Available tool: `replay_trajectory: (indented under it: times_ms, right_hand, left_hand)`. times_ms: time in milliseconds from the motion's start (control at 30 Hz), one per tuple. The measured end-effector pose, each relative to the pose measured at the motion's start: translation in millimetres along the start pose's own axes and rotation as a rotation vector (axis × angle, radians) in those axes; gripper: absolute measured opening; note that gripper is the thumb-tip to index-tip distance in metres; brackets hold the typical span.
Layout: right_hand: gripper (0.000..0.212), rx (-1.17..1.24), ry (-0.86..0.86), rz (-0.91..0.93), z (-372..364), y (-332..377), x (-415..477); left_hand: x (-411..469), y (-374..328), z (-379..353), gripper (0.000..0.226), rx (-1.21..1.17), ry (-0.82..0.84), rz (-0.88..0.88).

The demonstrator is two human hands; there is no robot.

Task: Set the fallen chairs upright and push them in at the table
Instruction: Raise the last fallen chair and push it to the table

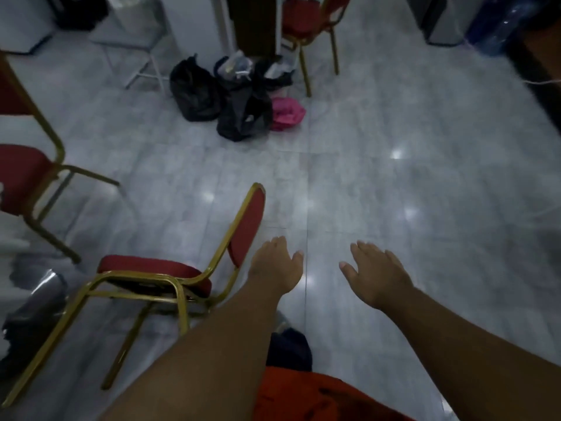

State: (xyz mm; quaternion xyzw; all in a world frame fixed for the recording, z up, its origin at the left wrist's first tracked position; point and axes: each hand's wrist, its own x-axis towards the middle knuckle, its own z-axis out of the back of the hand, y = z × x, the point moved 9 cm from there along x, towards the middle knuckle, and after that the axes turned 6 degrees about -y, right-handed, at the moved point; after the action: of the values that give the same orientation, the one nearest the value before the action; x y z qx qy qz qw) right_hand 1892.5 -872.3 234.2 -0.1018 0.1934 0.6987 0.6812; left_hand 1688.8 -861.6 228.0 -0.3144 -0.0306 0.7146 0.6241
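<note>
My left hand: my left hand (277,264) is stretched out ahead of me, palm down, fingers loosely spread and holding nothing; it hangs just beside the backrest of the nearest chair, and I cannot tell whether it touches the frame.
My right hand: my right hand (376,273) is also out in front, flat and released, fingers apart, over bare floor and well apart from any chair.
Nearest chair: a red-cushioned chair with a gold metal frame (170,278) stands at my lower left, seat roughly level, backrest rising toward my left hand, legs reaching down to the lower left corner.
Second chair: another red and gold chair (27,174) sits at the left edge, cut off by the frame; its legs splay out toward the middle of the floor, so it looks tilted, though the blur keeps me from being sure.
Far chair: a third red chair (306,22) stands upright at the top, next to a dark wooden post.
Floor: grey glossy tiles (394,183) with bright light spots.
Bags: black bags (218,95) and a pink bag (287,112) are heaped on the floor near the far chair.
Me: an orange garment (318,399) shows at the bottom edge.
</note>
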Motion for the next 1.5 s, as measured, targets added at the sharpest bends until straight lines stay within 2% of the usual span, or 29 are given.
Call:
replay_trajectory:
  times_ms: [233,400,700,933,1033,1133,1233,1367,1500]
  right_hand:
    - [0.068,-0.083,0.054,0.163,42.6,73.0,151.0]
    - [0.067,-0.164,0.092,0.299,68.1,128.9,232.5]
    - [0.067,-0.248,0.313,0.624,26.7,217.6,362.7]
    - [0.067,-0.332,0.444,0.744,3.1,239.1,460.3]
    - [0.066,-0.414,0.471,0.778,-25.3,242.5,498.6]
    - [0.071,-0.465,0.449,0.815,-67.6,253.0,539.7]
    - [0.082,-0.490,0.465,0.844,-126.6,264.2,578.3]
    - [0.093,-0.484,0.465,0.937,-205.1,276.3,622.1]
    - [0.076,-0.485,0.521,1.161,-256.6,272.8,639.7]
  left_hand:
    - [127.5,48.1,55.9,0.059,-0.181,-0.110,0.194]
    - [170.8,89.4,72.9,0.057,-0.283,-0.141,0.363]
    - [237.4,128.9,69.4,0.058,-0.322,-0.090,0.632]
    - [323.5,160.8,98.3,0.061,-0.483,-0.212,0.800]
    - [355.4,183.8,74.0,0.061,-0.556,-0.215,0.855]
    - [387.0,208.5,16.9,0.065,-0.556,-0.137,0.900]
    - [417.9,234.7,-41.6,0.068,-0.488,-0.087,0.869]
    - [458.4,264.9,-111.6,0.073,-0.418,-0.115,0.793]
    - [484.8,275.8,-155.6,0.073,-0.289,-0.207,0.702]
